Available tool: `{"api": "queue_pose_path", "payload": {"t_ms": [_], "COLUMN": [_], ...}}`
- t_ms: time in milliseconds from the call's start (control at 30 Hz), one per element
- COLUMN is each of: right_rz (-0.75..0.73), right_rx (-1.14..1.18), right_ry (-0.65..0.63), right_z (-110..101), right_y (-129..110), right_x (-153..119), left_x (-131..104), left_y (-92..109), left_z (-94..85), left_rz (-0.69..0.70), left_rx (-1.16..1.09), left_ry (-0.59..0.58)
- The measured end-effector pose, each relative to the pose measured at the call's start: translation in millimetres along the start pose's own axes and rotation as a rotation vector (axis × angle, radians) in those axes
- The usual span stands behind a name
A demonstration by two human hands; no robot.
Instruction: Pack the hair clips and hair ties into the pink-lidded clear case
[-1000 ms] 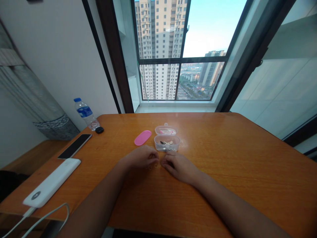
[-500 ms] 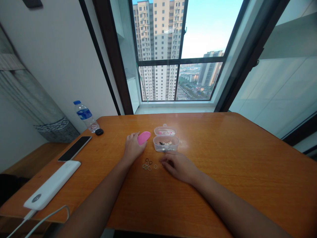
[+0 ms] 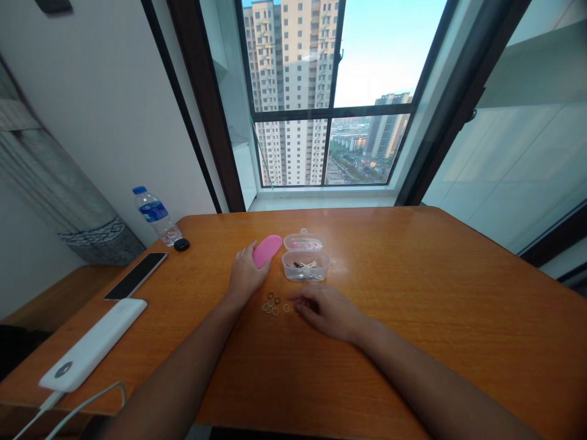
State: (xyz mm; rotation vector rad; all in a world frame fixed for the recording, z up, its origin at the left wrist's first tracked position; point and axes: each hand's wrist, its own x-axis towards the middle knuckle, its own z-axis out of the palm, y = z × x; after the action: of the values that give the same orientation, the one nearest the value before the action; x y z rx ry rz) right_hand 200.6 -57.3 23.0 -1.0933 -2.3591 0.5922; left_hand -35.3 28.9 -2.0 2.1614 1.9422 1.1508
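Pink lid (image 3: pixel 266 250) is off the bench (image 3: pixel 413 293) now, tipped up since half a second back.

My left hand (image 3: pixel 245 275) has its fingers clamped on the lid's near end, long axis slanting up-right toward the clear box (image 3: pixel 305 265) just beside it. Right hand (image 3: pixel 328 310) rests curled, fingers together, touching the small rings (image 3: pixel 273 304) between both hands.

- A room in a high-rise flat, a home by the look of it: the window (image 3: pixel 330 91) at the far side shows tall apartment towers (image 3: pixel 293 91).
- A wooden table (image 3: pixel 435 293) carries personal items: phone (image 3: pixel 136 275), power bank (image 3: pixel 94 344), water bottle (image 3: pixel 156 215).
- A curtain (image 3: pixel 55 201) hangs at far left.
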Motion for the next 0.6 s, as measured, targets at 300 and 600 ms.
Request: {"api": "queue_pose_path", "payload": {"t_ms": [300,600], "right_rz": [-0.185,0.055], "right_rx": [0.017,-0.040], "right_ry": [0.416,0.696], "right_z": [-9,-13], "right_y": [-1,20], "right_x": [2,8], "left_x": [-9,-21], "left_y": [37,47], "left_z": [-20.9,-14.7], "left_rz": [0.327,0.624], "left_rx": [-0.309,-0.387], "left_ry": [0.178,0.000]}}
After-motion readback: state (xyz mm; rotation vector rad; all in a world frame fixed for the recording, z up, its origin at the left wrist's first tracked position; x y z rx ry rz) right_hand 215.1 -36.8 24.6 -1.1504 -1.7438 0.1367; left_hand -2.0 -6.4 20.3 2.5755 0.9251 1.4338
